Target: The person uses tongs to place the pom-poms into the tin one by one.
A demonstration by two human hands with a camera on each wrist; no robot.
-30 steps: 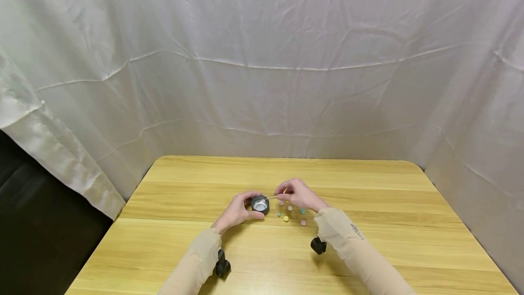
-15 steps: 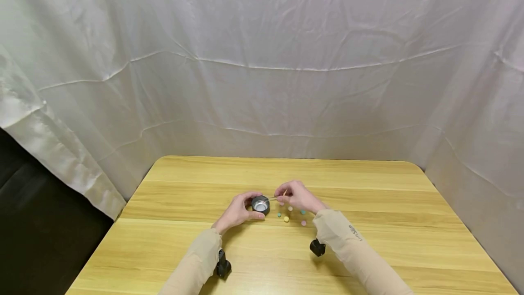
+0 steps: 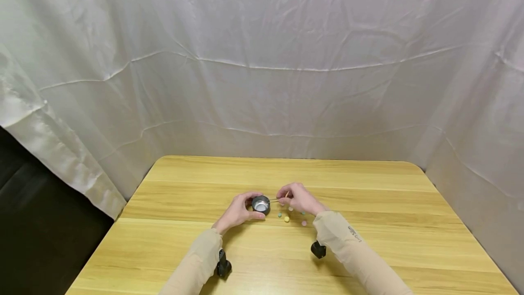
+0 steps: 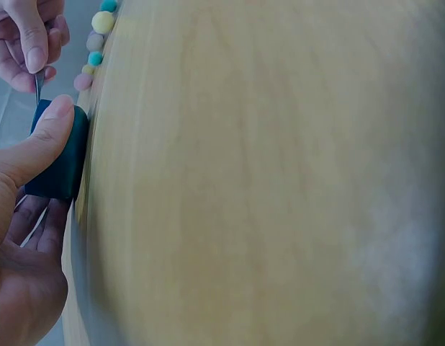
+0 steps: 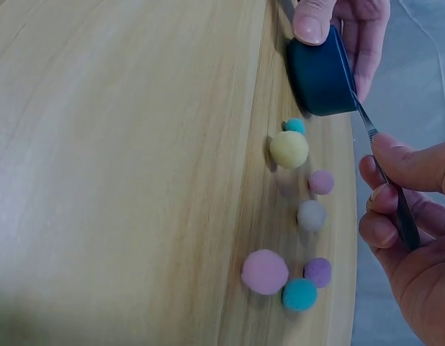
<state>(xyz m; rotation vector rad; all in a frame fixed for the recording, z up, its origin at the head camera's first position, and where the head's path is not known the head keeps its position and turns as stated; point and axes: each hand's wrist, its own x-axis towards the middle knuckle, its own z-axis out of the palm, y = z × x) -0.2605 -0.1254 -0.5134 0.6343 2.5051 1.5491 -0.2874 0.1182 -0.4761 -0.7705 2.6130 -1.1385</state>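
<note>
In the head view my left hand [image 3: 238,212] holds a small round dark cup [image 3: 260,206] with a silvery inside, thumb in front and fingers behind. The cup stands on the table, its dark wall visible in the right wrist view. My right hand [image 3: 301,198] pinches slim metal tweezers [image 5: 371,131], which slant to the cup's rim. The tip's end is hidden in the right wrist view. Small fuzzy pompoms lie right of the cup: a yellow pompom [image 5: 289,149], a large pink pompom [image 5: 265,272], a teal pompom [image 5: 300,294] and several others.
The wooden table [image 3: 352,258] has a rounded far edge. Pale curtains [image 3: 262,104] hang behind it and along its sides. A black surface [image 3: 32,231] shows at the far left. Dark wrist cameras [image 3: 318,249] hang beneath both forearms.
My right hand has shifted slightly down in the head view, and the tweezers' tip has drawn back from inside the cup toward its rim. The left hand and cup have stayed nearly still.
</note>
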